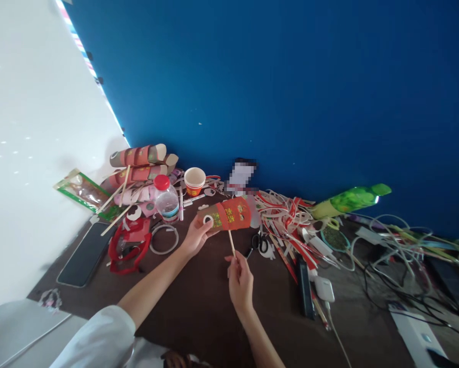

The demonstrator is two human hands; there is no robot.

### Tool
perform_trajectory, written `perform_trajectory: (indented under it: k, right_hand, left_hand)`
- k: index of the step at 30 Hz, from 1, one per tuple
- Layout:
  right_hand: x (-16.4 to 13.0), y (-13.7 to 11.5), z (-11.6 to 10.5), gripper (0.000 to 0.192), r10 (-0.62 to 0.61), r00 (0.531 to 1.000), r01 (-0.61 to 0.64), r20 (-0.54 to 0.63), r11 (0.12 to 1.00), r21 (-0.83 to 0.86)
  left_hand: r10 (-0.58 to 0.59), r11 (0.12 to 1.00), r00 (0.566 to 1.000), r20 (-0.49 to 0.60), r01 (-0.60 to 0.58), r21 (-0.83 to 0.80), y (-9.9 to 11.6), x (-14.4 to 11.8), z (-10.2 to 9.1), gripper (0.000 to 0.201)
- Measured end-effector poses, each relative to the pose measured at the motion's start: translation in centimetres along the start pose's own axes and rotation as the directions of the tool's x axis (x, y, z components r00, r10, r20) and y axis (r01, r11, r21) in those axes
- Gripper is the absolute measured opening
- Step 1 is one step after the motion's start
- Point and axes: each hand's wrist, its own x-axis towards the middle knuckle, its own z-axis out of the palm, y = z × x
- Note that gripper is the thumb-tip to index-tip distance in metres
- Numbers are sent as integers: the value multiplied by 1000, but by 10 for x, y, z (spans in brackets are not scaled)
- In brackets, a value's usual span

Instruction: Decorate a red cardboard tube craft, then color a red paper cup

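Note:
My left hand (194, 237) grips one end of a red and brown paper tube craft (236, 214), which has yellow-green lettering and a round paper eye. The tube lies roughly level above the table, its pale end to the right. Fingers of my right hand (240, 282) are closed on a thin wooden stick (231, 242), held upright. The stick's top meets the underside of the tube; whether it is fixed there I cannot tell. Black-handled scissors (258, 242) lie just right of the stick.
Similar paper tubes (137, 155) are stacked at the back left, near a red-capped bottle (166, 199) and a paper cup (194, 182). Tangled paper strips (287, 210), a white charger (324, 289) and cables (398, 276) cover the right. A phone (84, 255) lies left.

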Motion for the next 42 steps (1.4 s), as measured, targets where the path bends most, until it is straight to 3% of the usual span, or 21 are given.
perform_trajectory:
  k: [2,6,8,12,17,23,28,36,42]
  right_hand:
    - [2,-1,-3,30,32,999,-32,6,998,51]
    - [23,-2,-23,34,209,966,-153,-150,936,317]
    - [38,-3,-33,35,233,959,-159,-163,916,368]
    - [63,-3,-43,34,286,954,-216,-84,857,468]
    - [74,-7,-37,29,340,939,-308,56,754,580]
    - [76,-10,-27,32,390,921,-287,18,647,706]
    - [76,-8,-25,29,437,899,-258,-29,583,771]
    - [92,6,-46,25,480,877,-259,-28,522,813]
    - [108,15,-55,31,524,850,-386,45,563,731]
  left_hand:
    - [-8,1000,1000,-25,9,16,3,4,-4,51]
    - [-33,998,999,-37,35,58,7,6,-11,55]
    - [-55,995,998,-15,56,84,7,5,-12,58]
    - [-98,988,994,40,93,126,6,2,-12,59]
    - [-133,982,985,110,117,146,2,0,-13,60]
    - [-242,957,946,217,195,215,-5,-7,-9,65]
    - [-393,879,884,255,279,386,-14,-12,-8,52]
    - [-321,852,919,228,175,493,-3,-6,-13,56]
    - [-378,798,891,251,177,576,11,-4,-17,57]
